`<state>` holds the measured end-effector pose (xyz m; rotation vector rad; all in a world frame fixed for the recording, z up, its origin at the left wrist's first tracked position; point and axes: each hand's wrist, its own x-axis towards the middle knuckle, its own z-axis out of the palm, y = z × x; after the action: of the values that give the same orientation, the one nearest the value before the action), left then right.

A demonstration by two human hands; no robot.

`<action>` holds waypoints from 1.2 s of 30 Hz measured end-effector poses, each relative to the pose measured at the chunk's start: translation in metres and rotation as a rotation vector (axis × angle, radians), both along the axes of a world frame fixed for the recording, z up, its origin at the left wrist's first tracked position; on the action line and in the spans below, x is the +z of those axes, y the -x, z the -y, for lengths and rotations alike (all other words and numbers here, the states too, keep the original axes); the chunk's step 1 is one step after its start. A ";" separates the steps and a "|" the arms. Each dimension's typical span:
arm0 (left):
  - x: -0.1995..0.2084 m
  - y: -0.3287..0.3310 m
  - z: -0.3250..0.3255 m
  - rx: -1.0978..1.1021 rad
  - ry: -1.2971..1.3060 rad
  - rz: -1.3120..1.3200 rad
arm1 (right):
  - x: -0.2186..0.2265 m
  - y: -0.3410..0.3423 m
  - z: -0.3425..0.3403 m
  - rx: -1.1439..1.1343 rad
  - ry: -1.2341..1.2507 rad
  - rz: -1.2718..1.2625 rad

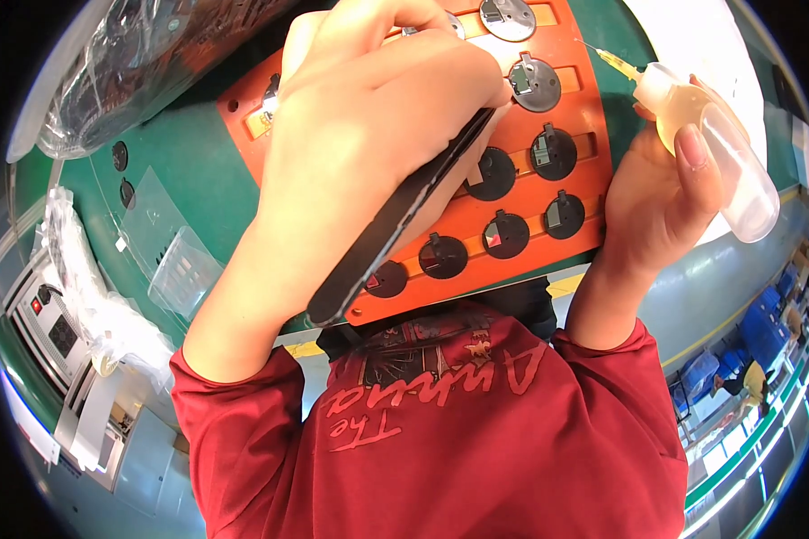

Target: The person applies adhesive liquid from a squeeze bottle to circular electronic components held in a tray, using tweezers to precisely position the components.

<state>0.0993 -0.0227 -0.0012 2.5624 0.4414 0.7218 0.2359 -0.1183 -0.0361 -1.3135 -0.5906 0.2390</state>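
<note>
An orange tray lies on the green work surface, with round black discs set in its rows, each with a small tab and a window-like patch. Over the tray's left and middle, my left hand is closed around black tweezers. Their rounded end points back toward me; the tips are hidden behind my fingers. Just off the tray's right edge, my right hand grips a clear squeeze bottle holding pale yellowish liquid. Its thin needle tip points up and left, near a disc in the far right column.
At the far left sits a clear plastic bag of dark parts. Two small black discs, a clear plastic cup and crumpled plastic wrap are along the left. White sheet material lies under the bottle. Another person is far off at right.
</note>
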 end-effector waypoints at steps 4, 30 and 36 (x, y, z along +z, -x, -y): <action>0.001 0.000 -0.002 -0.009 -0.004 0.011 | 0.000 0.001 -0.001 -0.007 -0.052 -0.021; -0.003 -0.001 -0.016 -0.095 -0.019 0.096 | -0.007 -0.012 0.008 0.064 -0.022 -0.012; -0.004 0.001 -0.021 -0.113 -0.021 0.118 | -0.013 -0.017 0.010 0.126 -0.081 -0.035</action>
<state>0.0987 -0.0014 -0.0057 2.5244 0.2504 0.8344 0.2532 -0.1280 -0.0495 -1.1934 -0.6482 0.3376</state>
